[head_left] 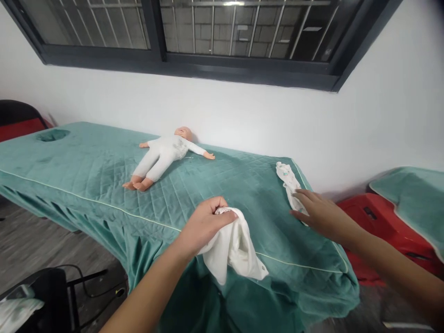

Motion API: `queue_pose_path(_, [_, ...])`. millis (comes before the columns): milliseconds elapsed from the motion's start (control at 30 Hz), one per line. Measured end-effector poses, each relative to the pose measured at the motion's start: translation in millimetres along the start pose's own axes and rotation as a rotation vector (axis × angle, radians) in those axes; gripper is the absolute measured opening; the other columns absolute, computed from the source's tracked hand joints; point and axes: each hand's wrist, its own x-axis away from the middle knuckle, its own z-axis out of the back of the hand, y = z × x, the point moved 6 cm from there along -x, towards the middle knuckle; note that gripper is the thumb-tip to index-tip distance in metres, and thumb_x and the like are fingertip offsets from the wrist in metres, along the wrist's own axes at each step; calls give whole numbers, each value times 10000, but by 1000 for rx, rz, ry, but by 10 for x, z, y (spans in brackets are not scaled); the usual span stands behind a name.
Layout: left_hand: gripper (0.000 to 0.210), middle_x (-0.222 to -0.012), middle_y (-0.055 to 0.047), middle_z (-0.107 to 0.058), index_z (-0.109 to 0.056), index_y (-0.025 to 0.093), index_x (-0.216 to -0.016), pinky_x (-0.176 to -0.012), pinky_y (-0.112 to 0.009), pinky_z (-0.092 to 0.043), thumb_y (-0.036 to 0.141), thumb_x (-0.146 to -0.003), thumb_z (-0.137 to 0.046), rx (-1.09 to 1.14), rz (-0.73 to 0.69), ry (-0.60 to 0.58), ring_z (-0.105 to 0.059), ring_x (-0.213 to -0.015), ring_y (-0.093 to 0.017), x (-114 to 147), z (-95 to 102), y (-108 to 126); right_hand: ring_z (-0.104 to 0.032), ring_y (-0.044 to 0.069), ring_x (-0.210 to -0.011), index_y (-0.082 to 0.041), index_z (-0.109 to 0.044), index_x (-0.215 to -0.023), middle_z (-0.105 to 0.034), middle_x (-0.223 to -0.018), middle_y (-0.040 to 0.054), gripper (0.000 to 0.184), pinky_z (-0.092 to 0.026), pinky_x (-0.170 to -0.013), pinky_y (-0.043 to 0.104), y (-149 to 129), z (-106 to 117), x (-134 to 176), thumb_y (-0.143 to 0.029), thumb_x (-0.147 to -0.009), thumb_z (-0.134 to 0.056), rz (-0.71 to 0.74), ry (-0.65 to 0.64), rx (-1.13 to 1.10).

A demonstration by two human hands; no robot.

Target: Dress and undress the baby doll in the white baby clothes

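My left hand (pixel 208 222) is closed around a bunched white cloth garment (pixel 234 249), which hangs down over the near edge of the green bed (pixel 243 185). On the right, my right hand (pixel 317 210) reaches over a folded white garment (pixel 287 178) with small coloured marks. Its fingers are apart and rest on or just above the lower end of that garment; contact is hard to make out. Farther back, a baby doll (pixel 166 152) in a white suit lies on its back, arms spread and feet toward me.
A white wall and a barred window (pixel 243 32) stand behind the bed. Red plastic furniture (pixel 388 226) is at the right. At lower left is a black chair (pixel 45 296) with cloth on it, and a cable on the floor. The bed has a hole (pixel 53 135) at its far left.
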Motion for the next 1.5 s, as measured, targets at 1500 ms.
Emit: queue_pose_path(1500, [210,-889,-10,-716,-689,184,-843,-731,-259,-463,389,-840,-641,-283,-557,169,-632,-839,-169,316,84,1310,-587,140,-709,-188,-706,-815,-680,-802,3,283,-431,-641,246,-2048,1300,-13,-460,-741,-740,151,124,-852])
